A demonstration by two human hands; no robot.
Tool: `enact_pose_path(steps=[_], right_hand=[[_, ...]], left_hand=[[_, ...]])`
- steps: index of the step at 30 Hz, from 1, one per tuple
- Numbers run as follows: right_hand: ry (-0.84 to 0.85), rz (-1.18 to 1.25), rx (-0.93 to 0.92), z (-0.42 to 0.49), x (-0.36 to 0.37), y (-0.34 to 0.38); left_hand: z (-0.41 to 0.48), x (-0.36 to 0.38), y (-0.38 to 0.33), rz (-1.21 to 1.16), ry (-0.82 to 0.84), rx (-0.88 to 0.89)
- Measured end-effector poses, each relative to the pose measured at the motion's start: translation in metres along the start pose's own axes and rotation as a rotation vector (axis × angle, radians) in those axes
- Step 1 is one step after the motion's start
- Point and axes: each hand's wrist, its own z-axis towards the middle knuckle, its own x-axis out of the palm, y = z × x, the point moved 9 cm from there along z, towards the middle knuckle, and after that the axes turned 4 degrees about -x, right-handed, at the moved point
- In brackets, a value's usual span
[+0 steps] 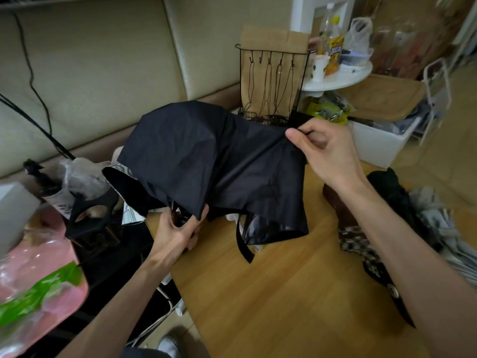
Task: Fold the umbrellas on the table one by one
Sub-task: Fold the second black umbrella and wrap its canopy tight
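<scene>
Wooden table (284, 293) beside a beige padded backrest (103, 73) | your left hand (178, 231) gripped the black umbrella (206, 156) low under its canopy, raised above the table's far side | your right hand (327, 151) pinched its fabric | bottle (334, 51) label behind: blurred, unreadable

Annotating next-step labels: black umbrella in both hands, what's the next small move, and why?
Likely smooth the pinched flap and wrap it round the black umbrella. The right hand pinches its loose canopy edge, the left hand grips its lower end, the fabric hangs baggy and the strap dangles unfastened.
</scene>
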Motion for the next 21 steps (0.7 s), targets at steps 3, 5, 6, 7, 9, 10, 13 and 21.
enact_pose_path(steps=[3,5,6,7,9,10,13,21], right_hand=[[0.031,0.083,0.161,-0.006,0.007,-0.018],[0.013,0.280,0.293,-0.011,0.010,-0.026],[0.007,0.429,0.354,-0.013,0.013,-0.027],[0.007,0.585,0.417,-0.016,0.018,-0.028],[0.014,0.756,0.536,-0.020,0.025,-0.031],[0.027,0.723,0.597,-0.024,0.028,-0.034],[0.077,0.374,0.684,-0.037,0.032,-0.042],[0.223,0.544,0.407,-0.023,0.039,-0.008]], left_hand=[[0.000,0.003,-0.001,-0.021,0.008,0.004],[0.000,0.002,-0.002,-0.023,0.003,0.007],[0.000,0.000,-0.002,-0.021,-0.004,0.004],[0.000,-0.001,-0.002,-0.020,-0.012,0.002],[0.000,-0.002,-0.004,-0.007,-0.015,0.016],[-0.001,-0.001,-0.005,0.009,-0.014,0.036],[-0.003,0.000,-0.007,0.050,-0.027,0.068],[-0.005,0.005,-0.010,-0.049,0.012,0.089]])
